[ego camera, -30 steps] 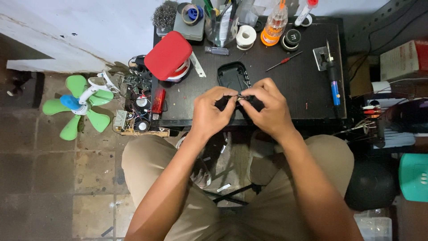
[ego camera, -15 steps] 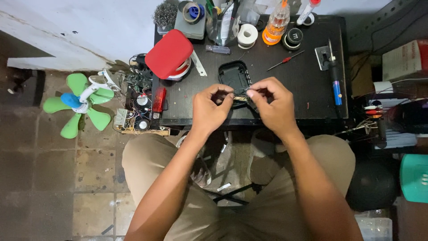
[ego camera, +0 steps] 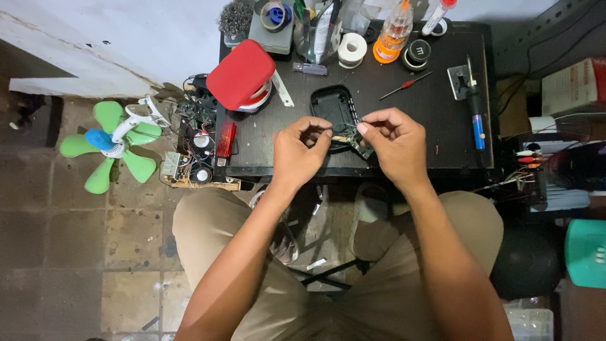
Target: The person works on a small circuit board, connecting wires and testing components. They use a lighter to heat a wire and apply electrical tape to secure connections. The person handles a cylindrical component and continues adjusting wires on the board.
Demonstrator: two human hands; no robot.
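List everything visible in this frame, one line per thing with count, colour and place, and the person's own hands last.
table: 1, black, centre top
casing: 1, black, on the table beyond the hands
circuit board: 1, green, small, between the hands; exact grip unclear
red lid: 1, red, table's left corner
soldering iron: 1, black and blue, table's right side
screwdriver: 1, red handle, right of the casing
bottle: 1, orange and clear, table's back edge
solder roll: 1, white, left of the bottle
fan: 1, green blades, on the floor at left
stool: 1, teal, far right
left hand: 1, pinching at the board
right hand: 1, pinching at the board
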